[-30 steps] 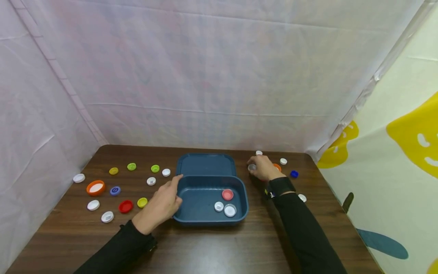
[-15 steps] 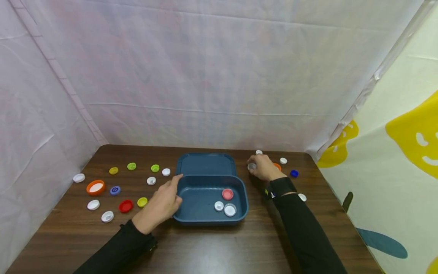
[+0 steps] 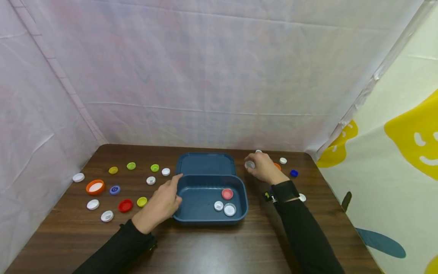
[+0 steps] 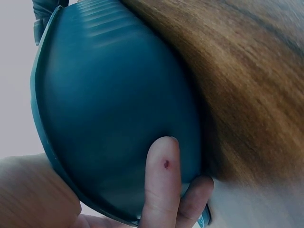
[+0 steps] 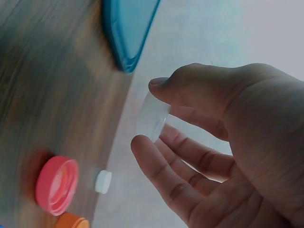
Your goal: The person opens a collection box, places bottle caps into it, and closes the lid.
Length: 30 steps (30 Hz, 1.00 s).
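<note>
My left hand (image 3: 161, 205) holds the left wall of a dark blue plastic box (image 3: 198, 220). In the left wrist view, fingertips (image 4: 164, 166) press the box's outer side, while the rest of the hand reaches over the rim. Farther right, my right hand (image 3: 263, 167) pinches a translucent whitish bottle cap (image 5: 153, 116) between thumb and fingertips, above the table. Inside the box lie a pink cap (image 3: 227, 194), a small white cap (image 3: 218, 206) and a clear-rimmed white cap (image 3: 230, 209).
The box's blue lid (image 3: 206, 163) lies behind it. Several loose caps lie at left, including a big orange cap (image 3: 95, 187) and a red cap (image 3: 125, 205). Near the right hand are a reddish cap (image 5: 57, 185), a blue cap (image 3: 294, 173) and white caps.
My right hand has lifted the translucent cap slightly, moving a little left and away. The left hand stays in place on the box.
</note>
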### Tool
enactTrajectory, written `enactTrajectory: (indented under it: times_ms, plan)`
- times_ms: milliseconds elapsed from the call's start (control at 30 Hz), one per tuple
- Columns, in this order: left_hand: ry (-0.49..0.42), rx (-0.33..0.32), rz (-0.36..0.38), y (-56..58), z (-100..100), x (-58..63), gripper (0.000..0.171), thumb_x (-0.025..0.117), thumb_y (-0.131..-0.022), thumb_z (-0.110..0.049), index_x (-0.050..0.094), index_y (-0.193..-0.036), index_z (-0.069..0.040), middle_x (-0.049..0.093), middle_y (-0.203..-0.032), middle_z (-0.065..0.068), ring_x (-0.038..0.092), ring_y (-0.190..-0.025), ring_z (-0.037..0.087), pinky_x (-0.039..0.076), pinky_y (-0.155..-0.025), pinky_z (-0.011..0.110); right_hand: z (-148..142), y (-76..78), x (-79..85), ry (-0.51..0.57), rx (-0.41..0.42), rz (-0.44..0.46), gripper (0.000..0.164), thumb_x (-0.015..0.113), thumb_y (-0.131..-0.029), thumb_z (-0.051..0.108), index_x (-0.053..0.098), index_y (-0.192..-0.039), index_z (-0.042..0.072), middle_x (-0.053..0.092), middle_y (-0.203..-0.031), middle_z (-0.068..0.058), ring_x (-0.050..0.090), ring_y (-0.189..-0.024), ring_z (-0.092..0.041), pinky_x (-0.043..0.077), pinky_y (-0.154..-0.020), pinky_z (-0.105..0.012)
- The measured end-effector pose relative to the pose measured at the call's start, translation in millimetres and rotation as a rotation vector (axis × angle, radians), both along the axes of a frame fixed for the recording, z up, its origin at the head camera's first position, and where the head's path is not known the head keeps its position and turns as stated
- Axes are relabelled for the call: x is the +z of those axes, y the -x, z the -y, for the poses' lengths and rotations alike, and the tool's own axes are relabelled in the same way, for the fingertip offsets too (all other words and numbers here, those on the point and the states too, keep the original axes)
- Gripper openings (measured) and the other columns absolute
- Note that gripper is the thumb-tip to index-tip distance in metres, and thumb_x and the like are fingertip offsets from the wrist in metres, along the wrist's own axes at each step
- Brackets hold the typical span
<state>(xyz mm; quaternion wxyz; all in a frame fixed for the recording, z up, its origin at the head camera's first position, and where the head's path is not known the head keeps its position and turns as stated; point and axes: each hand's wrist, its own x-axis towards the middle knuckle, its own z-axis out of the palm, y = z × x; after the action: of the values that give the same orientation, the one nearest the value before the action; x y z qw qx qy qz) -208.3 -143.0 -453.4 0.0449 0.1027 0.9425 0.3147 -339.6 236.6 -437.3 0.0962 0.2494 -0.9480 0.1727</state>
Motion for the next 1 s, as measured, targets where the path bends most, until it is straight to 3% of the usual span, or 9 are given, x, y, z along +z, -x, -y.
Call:
enactTrajectory:
  times_ms: [567, 1000]
  plan:
    - [0.017, 0.0, -0.011, -0.2, -0.4, -0.2, 0.075, 0.064, -0.105, 0.003, 0.039, -0.176, 0.001, 0.068, -0.138, 0.029, 0.062, -0.075, 0.02, 0.053, -0.063, 0.032, 25.9, -47.3, 20.3, 0.046, 0.059, 0.032, 0.033, 0.089, -0.099, 0.01, 0.084, -0.131, 0.002, 0.079, -0.122, -0.019, 0.078, -0.109, -0.032, 0.068, -0.093, -0.051]
    - [0.022, -0.006, -0.026, -0.6, 0.2, -0.9, 0.074, 0.063, -0.105, 0.003, 0.039, -0.175, 0.002, 0.069, -0.133, 0.027, 0.062, -0.075, 0.02, 0.053, -0.062, 0.031, 43.7, -78.3, 19.1, 0.04, 0.155, 0.035, 0.036, 0.09, -0.1, 0.007, 0.082, -0.135, 0.002, 0.078, -0.125, -0.015, 0.077, -0.109, -0.027, 0.071, -0.094, -0.044]
